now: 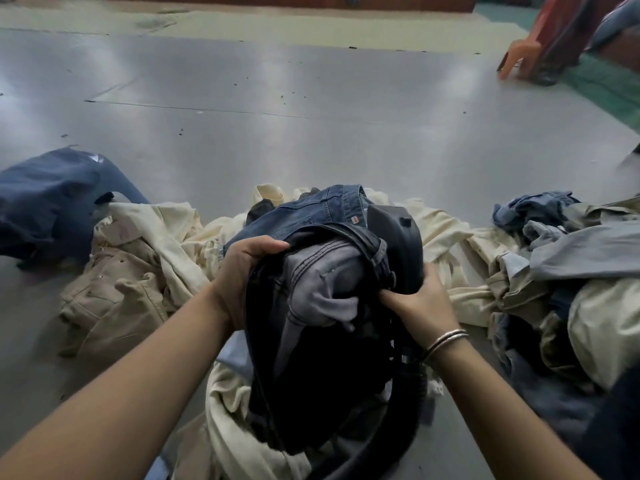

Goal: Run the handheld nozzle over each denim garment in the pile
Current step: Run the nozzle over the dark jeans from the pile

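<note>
Nearest, item one: my left hand (247,271) grips the dark denim garment (311,341). Item two: my right hand (420,301) pinches its fold against the black nozzle (398,244), whose hose (398,441) trails toward me. Item three: cream and tan garments (156,244) heaped just beyond on the bench (311,116); navy piece (52,199) far left. Risk, as I judge it: loose cloth bunches over the nozzle mouth, blocking it.
</note>
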The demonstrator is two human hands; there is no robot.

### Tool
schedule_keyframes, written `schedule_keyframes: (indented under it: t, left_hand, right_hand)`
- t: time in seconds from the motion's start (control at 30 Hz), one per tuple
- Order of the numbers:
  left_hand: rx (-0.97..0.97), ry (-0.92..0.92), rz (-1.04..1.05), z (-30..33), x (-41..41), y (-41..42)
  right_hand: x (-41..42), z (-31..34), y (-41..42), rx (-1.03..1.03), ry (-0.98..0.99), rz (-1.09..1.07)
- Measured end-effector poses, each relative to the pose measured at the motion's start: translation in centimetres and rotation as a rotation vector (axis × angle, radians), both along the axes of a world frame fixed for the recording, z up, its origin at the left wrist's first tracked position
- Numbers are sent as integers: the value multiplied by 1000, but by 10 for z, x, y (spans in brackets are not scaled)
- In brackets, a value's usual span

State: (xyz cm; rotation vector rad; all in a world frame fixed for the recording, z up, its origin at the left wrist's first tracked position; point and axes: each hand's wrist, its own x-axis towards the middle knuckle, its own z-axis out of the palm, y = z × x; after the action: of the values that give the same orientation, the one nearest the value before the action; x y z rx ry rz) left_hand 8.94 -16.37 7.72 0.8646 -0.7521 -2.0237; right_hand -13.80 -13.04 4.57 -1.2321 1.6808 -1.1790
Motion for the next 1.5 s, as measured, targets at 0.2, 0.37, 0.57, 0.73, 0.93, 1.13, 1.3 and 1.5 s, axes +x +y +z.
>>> schedule_keyframes:
  t: [0.2,0.37,0.57,0.73,0.93,1.13,1.3,1.5]
  left_hand:
    - [44,-80,-2,-18,24,-7]
    - [-24,-393,-74,-35,24,-1]
    - [30,-89,-158,-21,32,0]
    - [-528,-641,-228,0,6,-6]
    - [-583,-723,-435,17,-33,-2]
    - [1,-142,-273,7,-25,6]
    - [66,-33,-6,-12,-4,12]
    - [27,52,306,-15,-11,17]
  right_hand:
    - [-6,19,2,24,-560,105]
    - [-18,39,3,215,-879,263]
    - [-25,43,2,357,-937,384]
    - [-17,44,0,324,-865,346]
    - [-18,49,2,323,-831,464]
    - [-17,52,-21,167,-405,428]
    - [-24,45,-18,65,-314,221]
    - [-25,56,15,5,-323,162]
